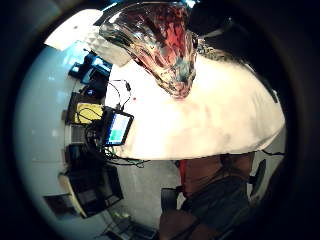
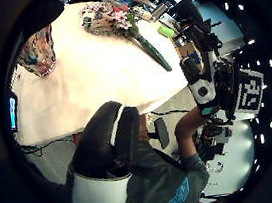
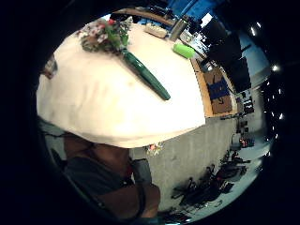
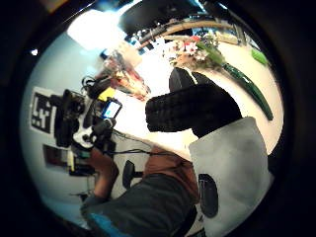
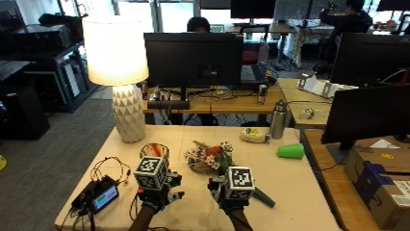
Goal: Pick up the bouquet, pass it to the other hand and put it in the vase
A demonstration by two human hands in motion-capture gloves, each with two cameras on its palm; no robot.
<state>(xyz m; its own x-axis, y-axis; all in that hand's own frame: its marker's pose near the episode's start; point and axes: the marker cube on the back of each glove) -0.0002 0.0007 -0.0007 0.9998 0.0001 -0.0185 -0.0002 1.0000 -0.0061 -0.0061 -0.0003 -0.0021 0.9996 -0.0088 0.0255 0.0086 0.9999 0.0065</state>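
Both my hands hold nothing: my right hand [image 5: 232,201] has relaxed fingers, my left hand [image 5: 156,196] I cannot tell. The bouquet [image 5: 210,159] lies just beyond my right hand, blooms far-left, green stem [image 3: 145,75] running near-right. The vase [image 5: 154,150] stands just beyond my left, a green cup [image 5: 291,150] far right.

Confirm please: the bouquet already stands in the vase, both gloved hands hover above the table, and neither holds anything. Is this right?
Not quite. The bouquet is not in the vase; it lies flat on the table, beside the vase, as the outside view and the right little finger side palm view show. The rest holds: left hand and right hand hover and hold nothing.
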